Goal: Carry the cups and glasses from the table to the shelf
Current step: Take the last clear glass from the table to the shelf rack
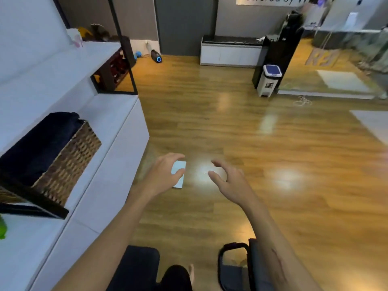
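A wooden floor [241,133] is filling most of the view, running from the centre out toward twelve and three o'clock. A long white cabinet [100,156] is stretching along the nine o'clock side, and a woven basket [69,162] with dark cloth in it is sitting on its lower step. A white pedal bin [269,80] is standing at about one o'clock, beside a tall black unit. Both bare arms are reaching forward from six o'clock. The left hand [162,175] is hovering over a pale sheet of paper [178,174] lying on the floor, its fingers loosely curled and holding nothing. The right hand [227,181] is hanging just beside it toward three o'clock, fingers spread and bent like a claw, also holding nothing. No cups, glasses or table are showing anywhere in view.
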